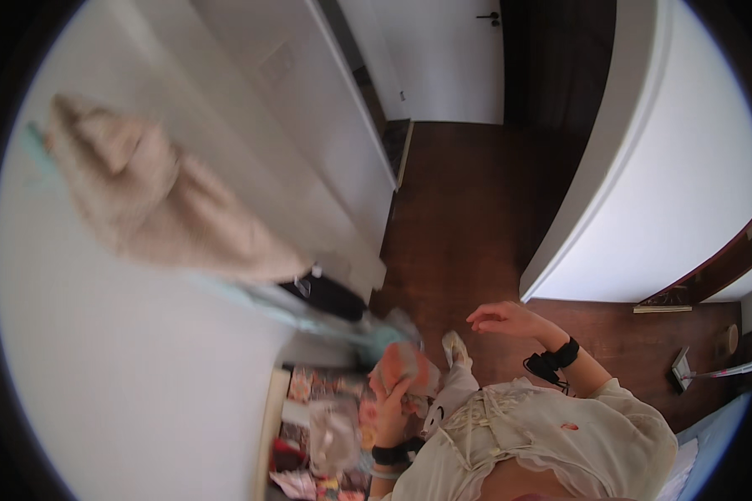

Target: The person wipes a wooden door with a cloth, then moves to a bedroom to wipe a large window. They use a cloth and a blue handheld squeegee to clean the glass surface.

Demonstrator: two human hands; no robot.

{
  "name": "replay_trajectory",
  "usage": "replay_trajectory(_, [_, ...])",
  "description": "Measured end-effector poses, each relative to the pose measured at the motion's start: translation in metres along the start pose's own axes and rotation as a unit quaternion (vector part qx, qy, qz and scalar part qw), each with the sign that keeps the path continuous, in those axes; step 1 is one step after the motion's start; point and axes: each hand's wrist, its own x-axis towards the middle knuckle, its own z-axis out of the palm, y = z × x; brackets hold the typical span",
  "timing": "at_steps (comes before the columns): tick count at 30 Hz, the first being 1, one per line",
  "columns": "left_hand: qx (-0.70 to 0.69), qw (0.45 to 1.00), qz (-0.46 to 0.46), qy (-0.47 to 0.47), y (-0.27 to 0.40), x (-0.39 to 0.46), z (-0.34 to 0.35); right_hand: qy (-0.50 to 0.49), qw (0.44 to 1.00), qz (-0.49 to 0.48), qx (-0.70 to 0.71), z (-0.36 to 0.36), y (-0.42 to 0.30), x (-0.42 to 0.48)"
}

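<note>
A folded cloth [407, 368] with orange and grey patches is in my left hand [390, 410], held low in front of my body. My right hand [506, 318] is raised over the wooden floor with its fingers apart and nothing in it. Both wrists wear black straps. To the left stands a pale green coat stand [288, 319], blurred, with a beige garment [182, 232] and a black item [332, 297] hanging on it. Below my left hand lies a patterned patchwork cover [366, 416] with a pale satin-like bag or cloth [333, 432] on top.
Dark wooden floor [457, 206] runs ahead to a white door [445, 62]. A white wall end [576, 206] stands at the right, another white wall [131, 376] at the left. A long-handled dustpan or mop [683, 371] is on the floor at the right, near a blue-covered edge [717, 426].
</note>
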Motion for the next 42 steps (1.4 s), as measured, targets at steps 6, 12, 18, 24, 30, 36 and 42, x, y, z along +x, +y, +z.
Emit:
replay_trajectory(6, [-0.238,0.953,-0.178,0.058,0.026,0.195,0.013,0.088,0.996,0.024,-0.001,-0.098,-0.013,0.090])
replay_trajectory(12, [-0.211,0.951,-0.206,-0.086,0.035,0.347,0.050,0.154,0.985,0.040,0.069,-0.190,-0.009,0.149])
replay_trajectory(18, [-0.232,0.956,-0.154,-0.093,0.042,0.503,0.115,0.169,0.983,0.045,0.062,-0.318,-0.007,0.266])
replay_trajectory(24, [-0.234,0.955,-0.172,-0.060,0.108,0.651,0.176,0.081,0.996,0.006,0.026,-0.428,-0.042,0.402])
replay_trajectory(30, [-0.168,0.965,-0.139,-0.143,0.103,0.773,0.228,-0.111,0.985,-0.075,0.108,-0.507,-0.075,0.510])
replay_trajectory(36, [-0.280,0.931,-0.160,-0.173,0.102,0.911,0.254,-0.103,0.992,-0.068,0.010,-0.600,-0.052,0.628])
replay_trajectory(42, [-0.241,0.944,-0.138,-0.178,0.123,1.082,0.303,-0.105,0.993,0.024,-0.056,-0.737,-0.074,0.731])
